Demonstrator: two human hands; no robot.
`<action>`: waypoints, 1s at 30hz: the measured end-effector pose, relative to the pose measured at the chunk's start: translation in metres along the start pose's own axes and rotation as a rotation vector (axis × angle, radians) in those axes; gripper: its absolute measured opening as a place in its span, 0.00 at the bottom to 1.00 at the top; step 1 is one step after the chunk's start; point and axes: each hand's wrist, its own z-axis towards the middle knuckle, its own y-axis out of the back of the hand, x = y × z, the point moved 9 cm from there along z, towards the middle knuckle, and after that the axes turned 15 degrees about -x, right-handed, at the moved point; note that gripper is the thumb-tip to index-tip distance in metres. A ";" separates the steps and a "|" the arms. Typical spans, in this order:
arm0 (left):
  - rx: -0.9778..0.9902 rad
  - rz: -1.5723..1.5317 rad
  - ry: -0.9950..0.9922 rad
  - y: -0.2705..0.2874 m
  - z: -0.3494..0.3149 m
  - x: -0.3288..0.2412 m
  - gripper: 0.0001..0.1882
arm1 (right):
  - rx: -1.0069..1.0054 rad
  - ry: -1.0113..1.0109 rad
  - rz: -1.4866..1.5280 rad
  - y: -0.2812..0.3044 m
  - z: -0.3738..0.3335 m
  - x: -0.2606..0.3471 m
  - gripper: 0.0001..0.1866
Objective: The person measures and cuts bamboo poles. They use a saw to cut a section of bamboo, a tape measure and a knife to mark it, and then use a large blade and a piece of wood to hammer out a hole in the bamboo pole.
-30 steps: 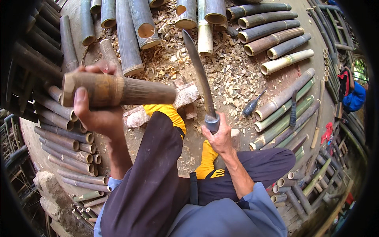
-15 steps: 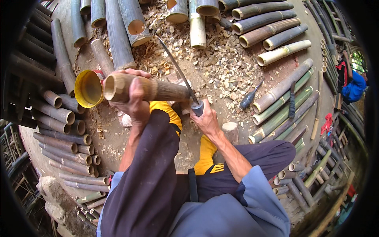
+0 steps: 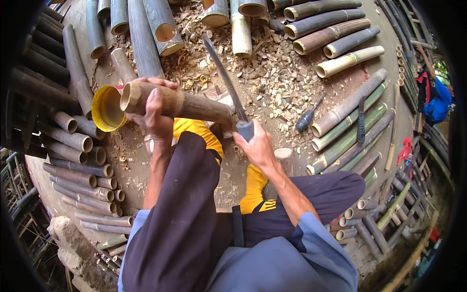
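My left hand is wrapped round a brown bamboo tube, whose cut, hollow end points up and to the left. The tube lies slantwise above my knee, and its far end reaches toward my right hand. In my right hand is the grey handle of a machete. Its long dark blade points up and away, slightly to the left, close beside the tube's right end; whether the two touch I cannot tell. A yellow bucket with cloudy liquid stands just left of my left hand.
Bamboo chips cover the ground ahead. Cut bamboo tubes lie in rows at the left, top and right. A dark, round-bodied pointed tool rests on the ground. A short wood block stands beside my right forearm.
The bamboo tube has shifted slightly left and up with my left hand. My right hand has turned the machete, so more of the blade's flat side shows and its tip sits further right.
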 end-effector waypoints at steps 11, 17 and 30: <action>0.201 0.028 0.019 -0.001 -0.013 -0.001 0.26 | 0.049 0.035 -0.033 -0.007 -0.004 0.001 0.17; 0.223 -0.037 0.027 0.006 -0.008 0.001 0.27 | -0.208 0.274 0.187 0.006 -0.012 0.021 0.15; -0.040 -0.052 0.042 0.012 0.000 -0.006 0.18 | -0.153 0.227 0.004 -0.005 -0.007 0.014 0.17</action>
